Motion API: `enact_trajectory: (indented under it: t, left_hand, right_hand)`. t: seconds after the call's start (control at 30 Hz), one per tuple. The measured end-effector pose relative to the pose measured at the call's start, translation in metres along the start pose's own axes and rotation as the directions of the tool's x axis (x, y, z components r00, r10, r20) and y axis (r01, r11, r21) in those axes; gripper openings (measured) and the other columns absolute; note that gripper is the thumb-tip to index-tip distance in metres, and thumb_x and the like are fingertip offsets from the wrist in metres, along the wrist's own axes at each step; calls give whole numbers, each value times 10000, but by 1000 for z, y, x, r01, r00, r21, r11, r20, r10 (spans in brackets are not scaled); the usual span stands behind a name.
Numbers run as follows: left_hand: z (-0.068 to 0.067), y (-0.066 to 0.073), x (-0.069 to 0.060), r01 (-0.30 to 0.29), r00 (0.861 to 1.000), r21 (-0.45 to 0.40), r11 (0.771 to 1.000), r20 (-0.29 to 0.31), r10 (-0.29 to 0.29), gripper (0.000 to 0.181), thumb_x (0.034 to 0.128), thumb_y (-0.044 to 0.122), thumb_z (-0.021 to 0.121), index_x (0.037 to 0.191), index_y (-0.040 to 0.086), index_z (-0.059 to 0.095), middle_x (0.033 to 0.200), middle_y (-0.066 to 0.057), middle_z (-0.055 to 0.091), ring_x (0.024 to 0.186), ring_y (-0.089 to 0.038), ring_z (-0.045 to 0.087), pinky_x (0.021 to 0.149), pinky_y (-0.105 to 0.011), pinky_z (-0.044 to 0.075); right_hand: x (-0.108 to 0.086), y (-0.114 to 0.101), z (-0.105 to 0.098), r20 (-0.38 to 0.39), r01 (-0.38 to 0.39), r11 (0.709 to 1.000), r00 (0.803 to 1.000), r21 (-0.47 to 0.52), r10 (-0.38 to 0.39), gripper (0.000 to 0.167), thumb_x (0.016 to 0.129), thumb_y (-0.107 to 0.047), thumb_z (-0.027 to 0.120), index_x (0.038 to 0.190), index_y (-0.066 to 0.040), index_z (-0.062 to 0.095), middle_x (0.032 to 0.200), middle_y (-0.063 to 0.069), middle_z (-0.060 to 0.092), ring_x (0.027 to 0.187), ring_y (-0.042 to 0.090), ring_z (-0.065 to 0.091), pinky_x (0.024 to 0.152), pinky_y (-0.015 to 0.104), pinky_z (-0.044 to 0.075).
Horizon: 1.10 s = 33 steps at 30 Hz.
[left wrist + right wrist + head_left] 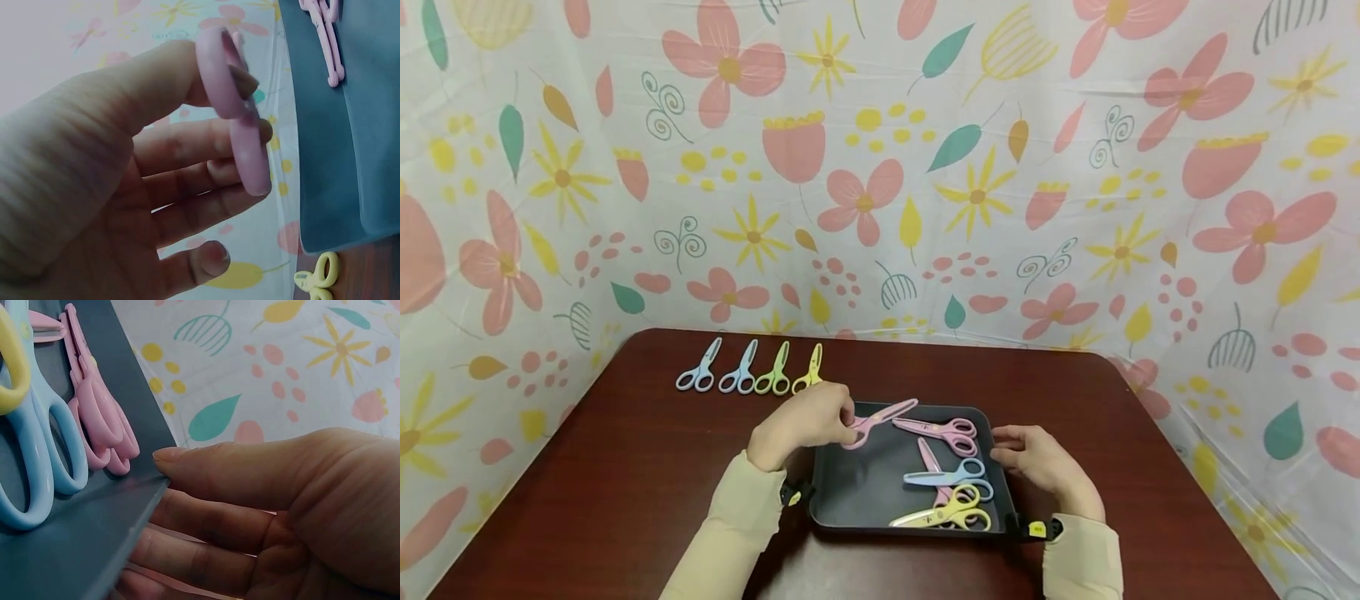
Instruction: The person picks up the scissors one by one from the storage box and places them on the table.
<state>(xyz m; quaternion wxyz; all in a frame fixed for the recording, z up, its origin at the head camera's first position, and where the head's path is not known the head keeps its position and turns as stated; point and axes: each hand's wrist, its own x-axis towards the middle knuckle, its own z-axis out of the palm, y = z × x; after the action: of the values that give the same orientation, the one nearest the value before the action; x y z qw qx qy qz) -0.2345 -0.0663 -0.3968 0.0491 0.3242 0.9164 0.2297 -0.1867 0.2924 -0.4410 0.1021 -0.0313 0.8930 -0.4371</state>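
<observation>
My left hand [808, 421] holds a pair of pink scissors [880, 421] by its finger loops, above the far left part of a dark grey tray [857, 492]. In the left wrist view, the thumb and fingers pinch the pink loops [219, 78]. At the tray's right side, my right hand [1041, 462] grips the rim, its thumb [206, 469] on top and the other fingers along the outside. Inside the tray's right half lie pink scissors [936, 428], blue scissors [947, 477] across another pink pair [928, 457], and yellow scissors [925, 517].
Left of the tray, along the table's far edge, several scissors stand in a row: light blue [703, 367], blue [745, 367], green [778, 367] and yellow [812, 367], partly behind my left hand. A flowered curtain [880, 183] hangs behind the dark red-brown table [625, 467].
</observation>
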Motion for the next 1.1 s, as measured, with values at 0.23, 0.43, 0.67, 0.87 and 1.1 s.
enact_trajectory:
  t: [0.23, 0.43, 0.67, 0.87, 1.1]
  left_hand:
    - [-4, -17, 14, 57, 998, -23, 998, -37, -58, 340, 772, 178, 735, 523, 180, 503, 571, 84, 313, 495, -89, 279, 487, -273, 268]
    - [-7, -34, 24, 97, 991, -79, 992, -84, -103, 325, 828, 199, 744, 565, 168, 556, 544, 82, 325, 491, -96, 281, 508, -272, 275]
    - [-6, -48, 29, 148, 967, -97, 984, -197, -164, 236, 821, 233, 752, 613, 151, 674, 669, 23, 491, 563, -133, 394, 514, -274, 309]
    - [-2, -55, 34, 230, 936, -147, 962, -237, -260, 212, 802, 233, 758, 641, 107, 703, 754, -31, 522, 536, -148, 456, 494, -276, 352]
    - [3, -61, 43, 294, 896, -189, 937, -285, -339, 224, 830, 250, 740, 672, 95, 704, 664, -26, 587, 485, -164, 502, 477, -289, 375]
  right_hand:
    - [1, -3, 0, -22, -17, 1000, 1000, -16, 17, 381, 899, -27, 661, 1257, 80, 586, 1097, 190, 677, 956, 267, 671, 757, 419, 554]
    - [-1, -1, 1, -20, -21, 1000, 1000, -22, 21, 389, 902, -33, 661, 1262, 86, 579, 1104, 200, 673, 964, 273, 670, 761, 428, 553]
    - [-3, 0, 4, -27, -38, 999, 999, -23, 37, 379, 896, -32, 666, 1250, 80, 589, 1088, 187, 678, 956, 266, 670, 757, 425, 553]
    - [-4, -2, 4, -14, -43, 999, 999, -19, 42, 380, 901, -35, 663, 1257, 75, 587, 1103, 181, 675, 955, 256, 668, 765, 427, 551]
    - [-1, -3, 1, -14, -15, 1000, 1000, -25, 15, 388, 903, -34, 659, 1264, 84, 578, 1110, 199, 671, 953, 265, 671, 770, 435, 550]
